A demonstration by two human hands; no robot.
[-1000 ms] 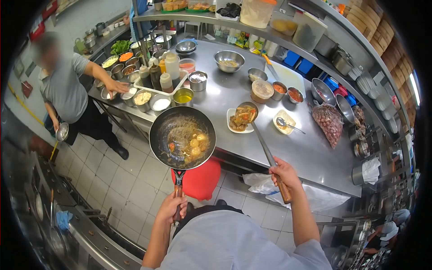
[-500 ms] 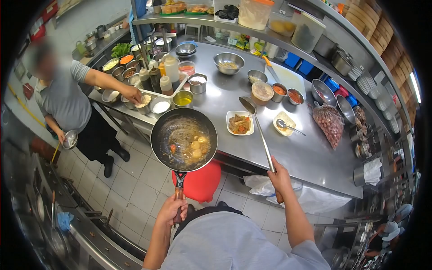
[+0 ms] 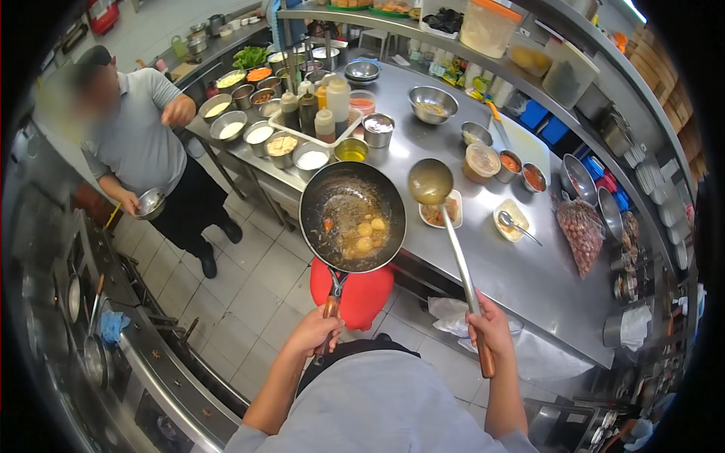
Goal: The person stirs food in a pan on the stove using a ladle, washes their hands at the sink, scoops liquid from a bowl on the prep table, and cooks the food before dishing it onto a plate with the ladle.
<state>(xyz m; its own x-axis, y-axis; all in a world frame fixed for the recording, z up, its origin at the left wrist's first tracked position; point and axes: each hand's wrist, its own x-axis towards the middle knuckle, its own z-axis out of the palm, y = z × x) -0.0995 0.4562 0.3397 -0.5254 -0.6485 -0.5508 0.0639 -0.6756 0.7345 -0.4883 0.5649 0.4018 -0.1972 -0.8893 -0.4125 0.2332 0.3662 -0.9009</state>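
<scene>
My left hand (image 3: pixel 317 332) is closed around the wooden handle of a black frying pan (image 3: pixel 317 240). Inside the pan are brown sauce, several round pale pieces (image 3: pixel 364 244) and a small reddish piece. In my right hand (image 3: pixel 491 326) is a long-handled ladle (image 3: pixel 432 182), gripped near its wooden end. The ladle's bowl faces up and appears to hold brownish liquid. It hangs over a square white dish (image 3: pixel 453 215) of food, partly hiding it. To the right, a spoon (image 3: pixel 516 225) rests in a small white dish (image 3: pixel 504 232) with sauce traces.
A co-worker (image 3: pixel 143 136) stands at the left holding a metal bowl (image 3: pixel 150 204). Sauce bottles (image 3: pixel 308 113) and ingredient tubs line the steel table (image 3: pixel 521 302). A knife (image 3: pixel 500 124) lies on a white board. A red stool (image 3: pixel 362 298) stands below the pan.
The ladle has turned bowl-up and now shows liquid, with its bowl covering part of the square dish. The co-worker's hand has lifted from the tubs. My view has shifted left.
</scene>
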